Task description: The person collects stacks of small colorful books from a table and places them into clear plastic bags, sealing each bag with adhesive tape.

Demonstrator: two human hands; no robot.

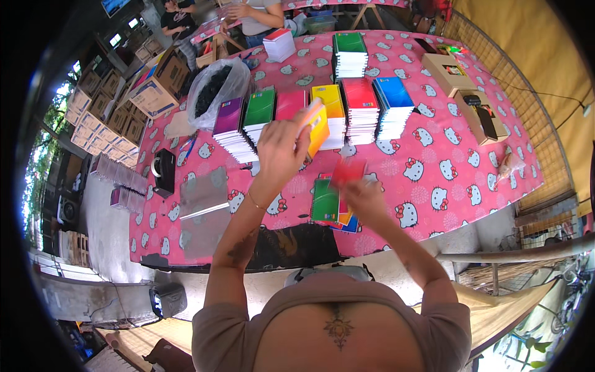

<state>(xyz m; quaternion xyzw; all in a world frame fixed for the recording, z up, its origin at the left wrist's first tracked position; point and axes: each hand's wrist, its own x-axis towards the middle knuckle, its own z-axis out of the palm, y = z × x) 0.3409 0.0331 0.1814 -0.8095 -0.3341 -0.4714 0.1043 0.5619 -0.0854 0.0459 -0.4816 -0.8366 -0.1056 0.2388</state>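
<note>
My left hand [282, 149] is raised above the pink patterned table [434, 167] and holds a yellow notebook [318, 127] with an orange edge. My right hand [362, 192] grips a red notebook [348, 170], blurred, just over a small pile of notebooks [331, 204] with a green one on top. Behind my hands stand stacks of notebooks in a row: purple [228, 121], green [259, 111], pink [290, 104], yellow [331, 102], red [359, 99] and blue [392, 99].
A further green stack [350, 53] and a white stack [279, 43] stand at the table's far side. A clear bag of dark items [214, 87], a tape dispenser [162, 170], plastic sleeves [201, 198] and open boxes [471, 105] lie around. Other people [254, 15] work beyond the table.
</note>
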